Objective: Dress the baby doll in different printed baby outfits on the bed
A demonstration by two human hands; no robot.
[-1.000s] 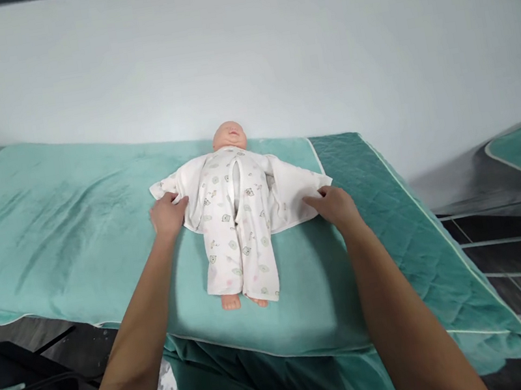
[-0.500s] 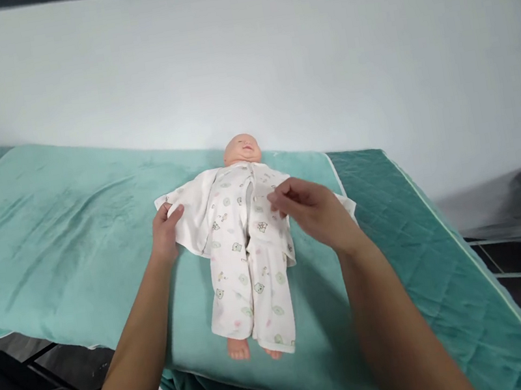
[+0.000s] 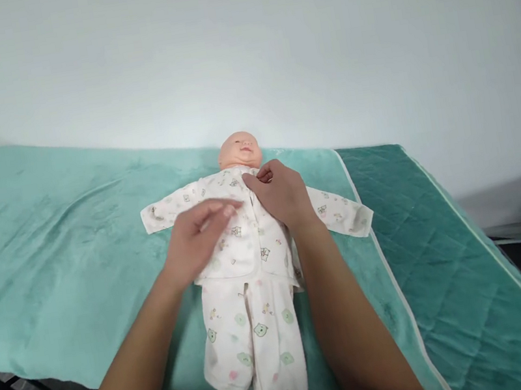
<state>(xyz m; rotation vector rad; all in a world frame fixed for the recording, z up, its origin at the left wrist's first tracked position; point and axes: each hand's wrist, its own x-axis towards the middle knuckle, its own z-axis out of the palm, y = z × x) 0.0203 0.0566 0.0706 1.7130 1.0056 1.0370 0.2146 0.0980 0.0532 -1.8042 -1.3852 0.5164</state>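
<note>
Wall (image 3: 266, 42), pale and bare, rises behind the bed (image 3: 451, 244), whose quilted dark-teal cover carries a plush, lighter teal blanket (image 3: 50, 241). On that blanket the doll (image 3: 238, 149) lies on its back, head away from me, under both hands. My left grip (image 3: 201, 237) rests flat and loosely spread on the chest of its shirt (image 3: 257, 255); my right grip (image 3: 283, 195) pinches the neckline just below the chin. The shirt is soft white printed cloth, sleeves flung sideways, with matching trousers (image 3: 253, 334) and bare moulded feet

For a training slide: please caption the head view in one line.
Left hand flat on the printed jacket of a baby doll lying face-up on a teal towel, right hand at the collar.
</note>
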